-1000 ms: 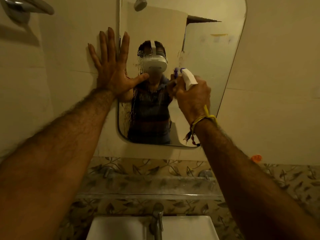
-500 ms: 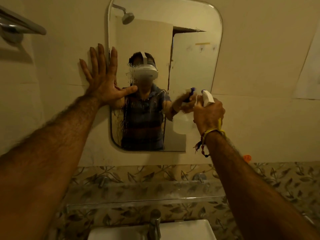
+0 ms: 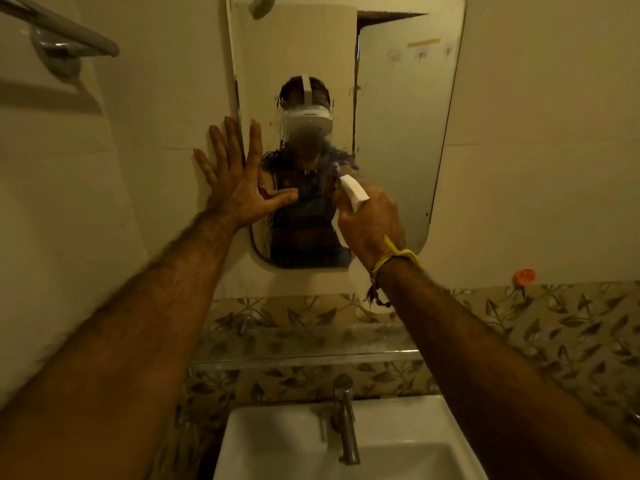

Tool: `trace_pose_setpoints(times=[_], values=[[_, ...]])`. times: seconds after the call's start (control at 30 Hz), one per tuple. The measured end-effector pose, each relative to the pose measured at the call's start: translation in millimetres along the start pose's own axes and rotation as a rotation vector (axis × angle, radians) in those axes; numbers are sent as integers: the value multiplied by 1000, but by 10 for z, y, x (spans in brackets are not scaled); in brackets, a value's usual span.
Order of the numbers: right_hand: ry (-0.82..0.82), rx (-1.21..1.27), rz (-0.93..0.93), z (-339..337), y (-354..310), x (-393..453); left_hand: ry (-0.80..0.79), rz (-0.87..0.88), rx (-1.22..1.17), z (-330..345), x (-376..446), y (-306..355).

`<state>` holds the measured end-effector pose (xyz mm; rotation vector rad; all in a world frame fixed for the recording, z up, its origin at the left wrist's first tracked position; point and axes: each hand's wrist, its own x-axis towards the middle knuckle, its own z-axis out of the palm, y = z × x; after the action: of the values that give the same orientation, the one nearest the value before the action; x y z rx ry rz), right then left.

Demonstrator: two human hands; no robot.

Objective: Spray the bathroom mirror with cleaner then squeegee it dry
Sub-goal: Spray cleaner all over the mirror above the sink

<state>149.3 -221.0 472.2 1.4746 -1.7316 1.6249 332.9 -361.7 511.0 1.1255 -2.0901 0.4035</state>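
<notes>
Though gripped by right hand (image 3: 372,220), spray bottle (image 3: 353,192) mostly hidden, blurred.

both forearms are bare and hairy, with no sleeves reaching into the lower half of the frame. the right wrist, right of centre, wears a knotted yellow thread band (image 3: 403,255) with a loose end sticking up, and beneath it hangs a darker cord with small reddish beads (image 3: 375,296). in the reflection at upper centre, the person wears a white headset (image 3: 309,118) with a white strap over the head and a dark blue shirt (image 3: 306,202).
</notes>
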Motion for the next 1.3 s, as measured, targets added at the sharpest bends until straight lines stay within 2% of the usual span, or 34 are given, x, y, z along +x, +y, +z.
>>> trace_pose_setpoints(times=[0.13, 0.33, 0.57, 0.77, 1.03, 1.3], values=[[-28, 8, 87, -12, 39, -108, -22, 31, 10, 18, -70, -73], [128, -32, 298, -389, 300, -31, -31, -1, 40, -23, -90, -10], [213, -136, 397, -781, 591, -66, -54, -61, 31, 23, -215, 105], [92, -166, 526, -871, 707, -393, -83, -48, -36, 167, -453, 65], [-66, -188, 476, -524, 692, -846, -150, -45, -94, 140, -702, 60], [-265, -94, 370, -18, 136, -944, -179, -78, -198, 96, -740, 51]])
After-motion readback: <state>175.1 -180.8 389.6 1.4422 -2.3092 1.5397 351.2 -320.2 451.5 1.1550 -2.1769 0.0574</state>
